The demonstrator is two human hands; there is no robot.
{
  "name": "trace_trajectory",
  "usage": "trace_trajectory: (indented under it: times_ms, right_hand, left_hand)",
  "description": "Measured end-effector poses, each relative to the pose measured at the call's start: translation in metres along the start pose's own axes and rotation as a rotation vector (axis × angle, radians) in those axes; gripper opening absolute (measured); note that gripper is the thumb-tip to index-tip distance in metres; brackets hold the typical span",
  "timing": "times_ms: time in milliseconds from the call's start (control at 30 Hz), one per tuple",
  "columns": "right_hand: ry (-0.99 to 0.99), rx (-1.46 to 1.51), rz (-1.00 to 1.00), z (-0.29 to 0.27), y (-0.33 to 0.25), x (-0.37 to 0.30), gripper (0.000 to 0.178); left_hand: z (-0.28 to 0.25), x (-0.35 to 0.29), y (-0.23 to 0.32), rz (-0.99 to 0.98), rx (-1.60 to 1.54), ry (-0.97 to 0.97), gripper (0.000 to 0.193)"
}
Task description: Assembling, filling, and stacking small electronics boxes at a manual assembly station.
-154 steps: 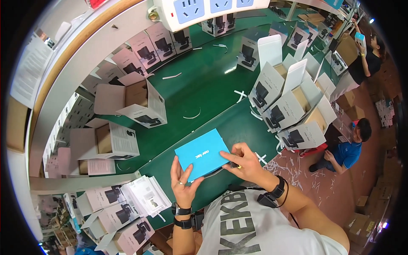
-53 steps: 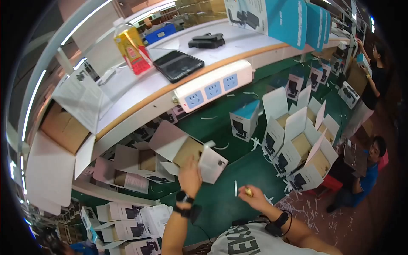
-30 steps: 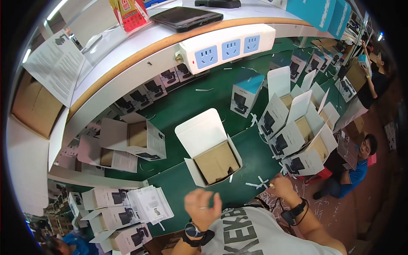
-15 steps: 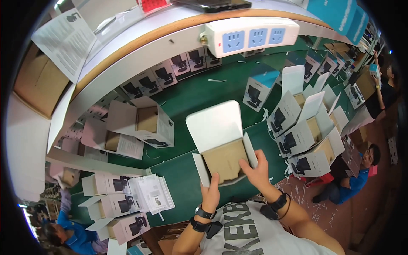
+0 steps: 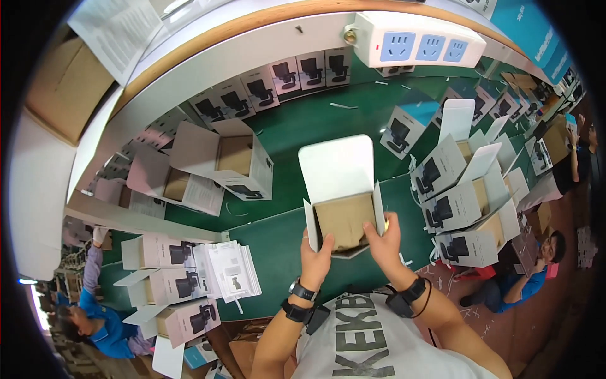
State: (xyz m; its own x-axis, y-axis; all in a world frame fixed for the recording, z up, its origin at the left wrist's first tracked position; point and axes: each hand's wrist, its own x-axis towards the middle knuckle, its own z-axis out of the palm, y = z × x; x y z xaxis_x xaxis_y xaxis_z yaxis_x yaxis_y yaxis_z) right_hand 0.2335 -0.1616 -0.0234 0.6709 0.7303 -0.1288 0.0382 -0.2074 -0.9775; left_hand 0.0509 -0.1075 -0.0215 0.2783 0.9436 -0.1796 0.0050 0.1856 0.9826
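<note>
A small white carton [image 5: 334, 165] is held in front of me over the green table, its lid flap raised at the far side and side flaps standing up. Inside lies a brown cardboard insert [image 5: 344, 221] that fills the opening. My left hand [image 5: 315, 256] grips the near left corner, thumb over the insert's edge. On the right side, my right hand [image 5: 384, 243] is closed round the carton wall, with its thumb on the insert's near right corner. The undersides of both hands' grips are hidden.
Open cartons stand in a row at right [image 5: 464, 205] and more at left [image 5: 243, 161]. A stack of white leaflets [image 5: 232, 271] lies beside other open cartons [image 5: 180, 284]. A power strip [image 5: 420, 43] hangs from the shelf edge ahead. Two co-workers in blue [image 5: 104, 325] sit either side.
The view has shifted a little. The carton has moved slightly away from me and sits straighter, its lid more upright in view. Both hands have kept hold of it.
</note>
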Motion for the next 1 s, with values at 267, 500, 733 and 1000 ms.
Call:
trace_trajectory:
  times_ms: [267, 500, 733, 1000]
  right_hand:
    - [-0.036, -0.044, -0.064, 0.0, 0.026, -0.013, 0.038]
    - [-0.035, -0.054, -0.083, 0.004, 0.005, -0.014, 0.042]
    - [-0.049, -0.112, -0.149, -0.02, 0.005, -0.015, 0.032]
    - [-0.064, -0.078, -0.047, -0.028, 0.014, -0.015, 0.044]
  left_hand:
    - [-0.001, -0.02, 0.031, 0.011, 0.009, -0.013, 0.054]
    - [-0.01, -0.003, -0.005, -0.082, -0.116, 0.065, 0.056]
    - [0.007, -0.021, -0.002, -0.039, -0.001, -0.015, 0.058]
    - [0.009, -0.02, -0.002, -0.057, 0.004, -0.056, 0.06]
